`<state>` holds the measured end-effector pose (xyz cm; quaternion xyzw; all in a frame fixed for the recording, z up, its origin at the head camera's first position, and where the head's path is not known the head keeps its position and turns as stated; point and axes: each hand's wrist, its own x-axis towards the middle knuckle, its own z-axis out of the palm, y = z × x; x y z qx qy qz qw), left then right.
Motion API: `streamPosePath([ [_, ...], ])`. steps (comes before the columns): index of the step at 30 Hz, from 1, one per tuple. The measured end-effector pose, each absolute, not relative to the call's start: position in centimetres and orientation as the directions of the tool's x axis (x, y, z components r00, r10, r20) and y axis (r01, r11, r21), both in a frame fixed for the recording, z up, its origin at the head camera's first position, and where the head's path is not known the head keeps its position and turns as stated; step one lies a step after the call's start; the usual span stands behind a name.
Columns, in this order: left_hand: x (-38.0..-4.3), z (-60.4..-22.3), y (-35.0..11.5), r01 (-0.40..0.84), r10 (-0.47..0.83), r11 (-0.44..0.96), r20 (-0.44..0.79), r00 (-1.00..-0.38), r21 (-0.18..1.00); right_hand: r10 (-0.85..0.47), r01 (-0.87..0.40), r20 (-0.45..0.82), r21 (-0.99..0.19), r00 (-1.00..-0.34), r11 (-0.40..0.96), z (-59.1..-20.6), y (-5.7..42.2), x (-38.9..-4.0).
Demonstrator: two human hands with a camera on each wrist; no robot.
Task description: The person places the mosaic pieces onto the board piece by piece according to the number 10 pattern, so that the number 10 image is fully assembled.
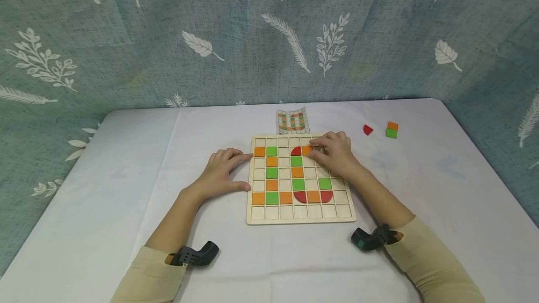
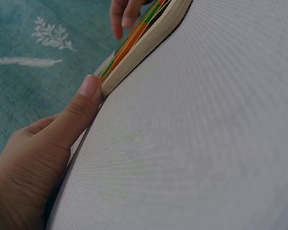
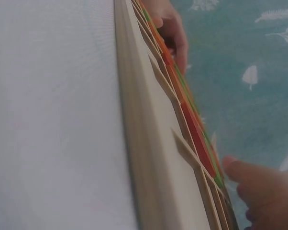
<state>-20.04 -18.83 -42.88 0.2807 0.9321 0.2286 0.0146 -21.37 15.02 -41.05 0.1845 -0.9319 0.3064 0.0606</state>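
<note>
A wooden grid board [image 1: 278,222] lies on the table with orange and green square tiles and red curved-edged pieces in its cells. My left hand [image 1: 221,172] is beside its left edge, thumb and index finger spread and extended, fingertips against the rim. The left wrist view shows the thumb [image 2: 74,112] at the board's side. My right hand [image 1: 337,155] reaches over the upper right part, thumb and index finger at the edges of an orange square tile [image 1: 306,150] next to a red piece [image 1: 296,151]. In the right wrist view only part of that hand [image 3: 263,189] shows beyond the board.
A small pattern card [image 1: 293,120] with a coloured grid stands behind the board, slightly curled. To the right lie a loose red piece [image 1: 367,130], an orange square [image 1: 393,126] and a green square [image 1: 391,133]. A leaf-printed blue-green cloth [image 1: 240,78] hangs behind the white-covered table [image 1: 210,125].
</note>
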Motion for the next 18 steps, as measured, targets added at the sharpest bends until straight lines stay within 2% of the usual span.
streamPosePath([
  [13,-20.0,-42.8,-18.8,0.510,0.527,0.744,0.091,-0.845,0.432,-0.114,-0.236,0.225,-0.646,-0.968,0.726,-39.4,18.3,-22.5],
  [18,-20.1,-42.8,-18.8,0.513,0.530,0.742,0.093,-0.843,0.432,-0.054,-0.189,0.224,-0.646,-0.973,0.739,-39.3,20.2,-22.8],
])
